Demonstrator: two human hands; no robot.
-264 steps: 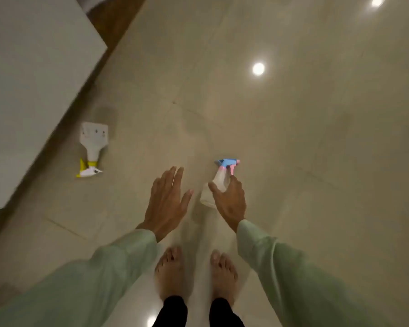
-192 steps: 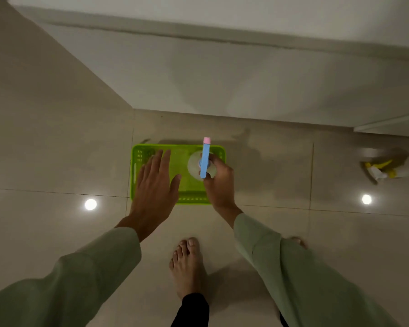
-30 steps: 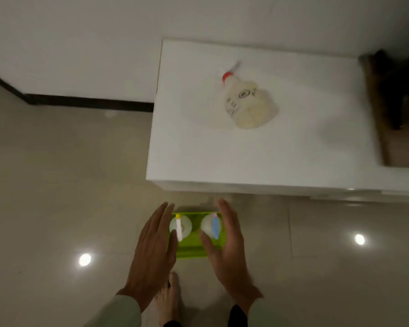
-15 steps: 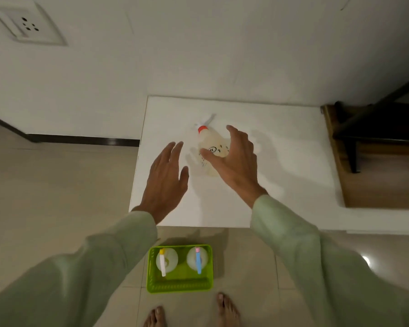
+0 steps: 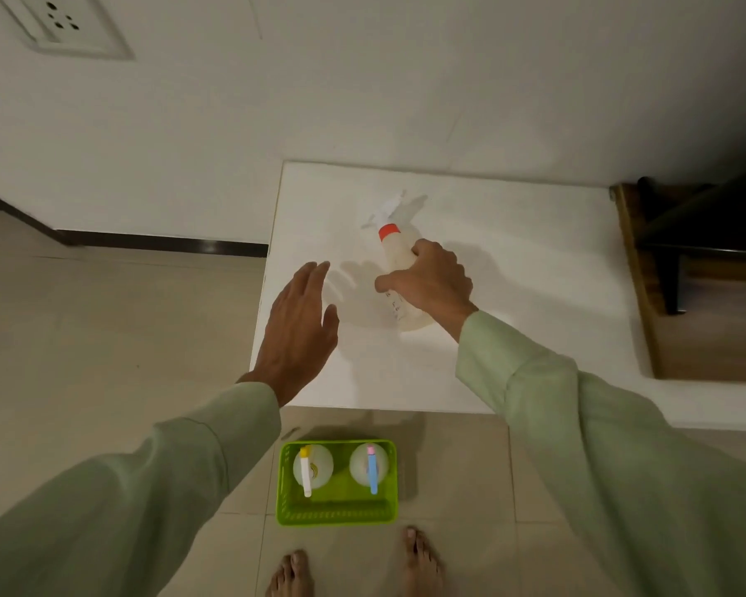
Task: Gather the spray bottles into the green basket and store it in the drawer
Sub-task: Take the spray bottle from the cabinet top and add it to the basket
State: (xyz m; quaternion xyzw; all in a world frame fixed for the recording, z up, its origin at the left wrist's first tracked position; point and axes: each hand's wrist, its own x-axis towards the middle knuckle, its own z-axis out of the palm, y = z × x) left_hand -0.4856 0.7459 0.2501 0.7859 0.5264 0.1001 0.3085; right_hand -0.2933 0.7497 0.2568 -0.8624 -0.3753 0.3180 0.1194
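A clear spray bottle with a red collar and white nozzle (image 5: pixel 395 247) lies on the white cabinet top (image 5: pixel 513 295). My right hand (image 5: pixel 431 282) is closed around its body. My left hand (image 5: pixel 298 329) hovers open, palm down, over the cabinet's left edge and holds nothing. On the floor below stands the green basket (image 5: pixel 337 510). Two bottles stand in it: one with a yellow and white nozzle (image 5: pixel 306 469) on the left, one with a blue and pink nozzle (image 5: pixel 371 467) on the right.
The white wall with a socket plate (image 5: pixel 63 25) rises behind the cabinet. A brown wooden surface with a dark frame (image 5: pixel 698 273) adjoins the cabinet on the right. My bare feet (image 5: pixel 354 570) stand on the tiled floor just in front of the basket.
My right hand has closed around the red-collared bottle, which it was only reaching for half a second ago. One second ago both hands were down at the basket.
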